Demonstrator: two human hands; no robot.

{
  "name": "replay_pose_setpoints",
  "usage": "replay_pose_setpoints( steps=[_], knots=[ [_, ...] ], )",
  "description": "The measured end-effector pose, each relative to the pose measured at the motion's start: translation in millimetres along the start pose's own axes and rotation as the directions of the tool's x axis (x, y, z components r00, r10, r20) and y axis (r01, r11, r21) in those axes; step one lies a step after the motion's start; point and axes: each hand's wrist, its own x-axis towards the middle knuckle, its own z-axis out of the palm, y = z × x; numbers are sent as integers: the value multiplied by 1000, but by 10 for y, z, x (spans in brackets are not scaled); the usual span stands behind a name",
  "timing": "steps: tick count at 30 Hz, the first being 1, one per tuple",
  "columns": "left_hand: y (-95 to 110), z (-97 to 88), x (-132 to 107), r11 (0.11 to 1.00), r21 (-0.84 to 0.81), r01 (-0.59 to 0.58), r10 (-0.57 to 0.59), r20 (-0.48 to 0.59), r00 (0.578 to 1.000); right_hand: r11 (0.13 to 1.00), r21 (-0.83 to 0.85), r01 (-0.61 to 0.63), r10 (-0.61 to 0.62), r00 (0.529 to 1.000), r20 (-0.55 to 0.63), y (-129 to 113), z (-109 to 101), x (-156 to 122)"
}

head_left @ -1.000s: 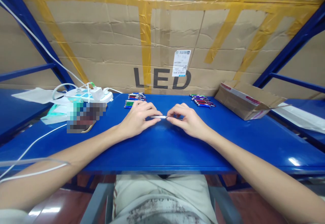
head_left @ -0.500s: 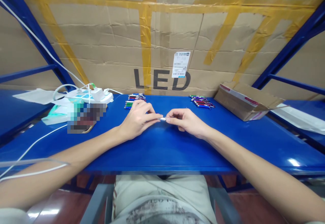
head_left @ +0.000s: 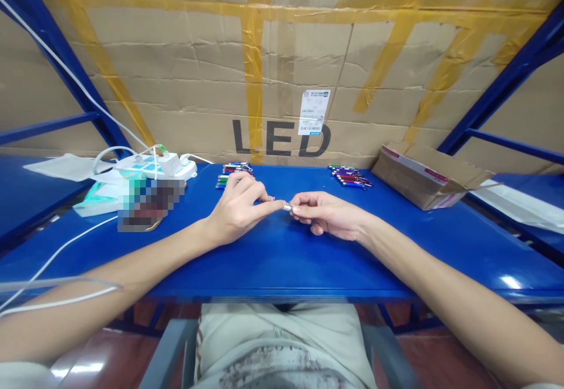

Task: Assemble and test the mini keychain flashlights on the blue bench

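Above the middle of the blue table (head_left: 264,265), my right hand (head_left: 328,215) pinches a small silver metal cylinder (head_left: 288,207) between thumb and fingertips. My left hand (head_left: 242,207) comes up to it from the other side, its thumb tip stretched out against the cylinder's left end. The other left fingers are curled; a tiny purplish bit shows at their tips, too small to name. Behind my left hand lies a row of slim coloured tubes (head_left: 233,170) with silver ends. A second group of such tubes (head_left: 350,177), some with cords or loops, lies behind my right hand.
An open cardboard box (head_left: 423,180) stands at the right. On the left are a white power strip (head_left: 176,168) with cables, a teal-and-white packet (head_left: 97,198) and a pixelated phone-like object (head_left: 152,204). A large taped carton (head_left: 189,83) forms the back wall.
My left thumb has stretched further right, onto the silver cylinder's end, and its index finger has parted from the thumb. My right fingers have shifted their grip slightly. The tubes behind have not moved.
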Motion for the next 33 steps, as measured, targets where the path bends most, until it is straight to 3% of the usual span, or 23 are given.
replay_pose_setpoints(
  steps=[9, 15, 22, 28, 33],
  knots=[
    [-31, -6, 7, 999, 36, 16, -19, 78, 997, 981, -163, 101, -120, 987, -109, 58, 24, 24],
    [-39, 6, 3, 999, 32, 4, -8, 104, 995, 953, -240, 185, -215, 971, -104, 117, 14, 77],
    [-67, 9, -15, 996, -20, 90, -87, 130, 988, 854, -365, 371, -436, 893, -113, 156, 25, 123],
    [-105, 33, -49, 977, -90, 196, -180, 159, 971, 705, -591, 392, -521, 852, -57, 168, -21, 88],
    [-96, 46, -51, 962, -140, 233, -207, 175, 962, 416, -802, 428, -645, 761, 71, 131, -37, 28]
  ],
)
